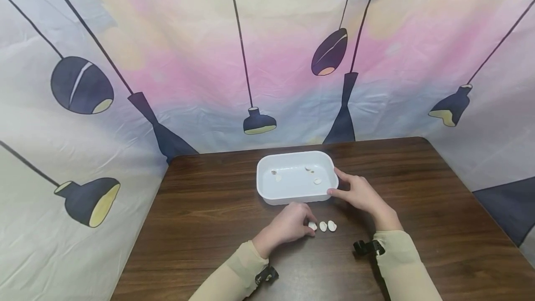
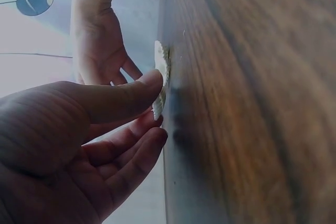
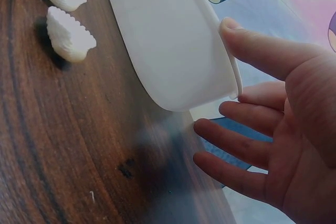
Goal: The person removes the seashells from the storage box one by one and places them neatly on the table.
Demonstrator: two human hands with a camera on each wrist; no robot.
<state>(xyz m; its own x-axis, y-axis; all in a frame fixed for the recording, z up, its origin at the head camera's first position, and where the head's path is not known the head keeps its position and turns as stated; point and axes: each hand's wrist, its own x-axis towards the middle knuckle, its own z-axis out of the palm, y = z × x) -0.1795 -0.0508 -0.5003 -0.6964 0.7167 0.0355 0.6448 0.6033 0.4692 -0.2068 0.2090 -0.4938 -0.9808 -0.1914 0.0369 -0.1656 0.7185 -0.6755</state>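
Beside the near side of a white plastic tray (image 1: 296, 195), my left hand (image 1: 292, 222) pinches a small white seashell (image 1: 312, 226) between thumb and fingertips, low at the tabletop. Its ridged edge shows past the thumb in the left wrist view. Two more white shells, a middle one (image 1: 323, 226) and a right one (image 1: 332, 225), lie in a row just right of it. My right hand (image 1: 363, 193) holds the tray's right end, thumb (image 3: 236, 32) on the rim and index finger at the corner; the other fingers stay spread off it.
Inside the tray lie several small shells, among them a white one (image 1: 317, 181) and a darker one (image 1: 273, 172). The brown wooden table (image 1: 200, 199) ends at the back against a cloth backdrop (image 1: 188, 59) printed with lamps.
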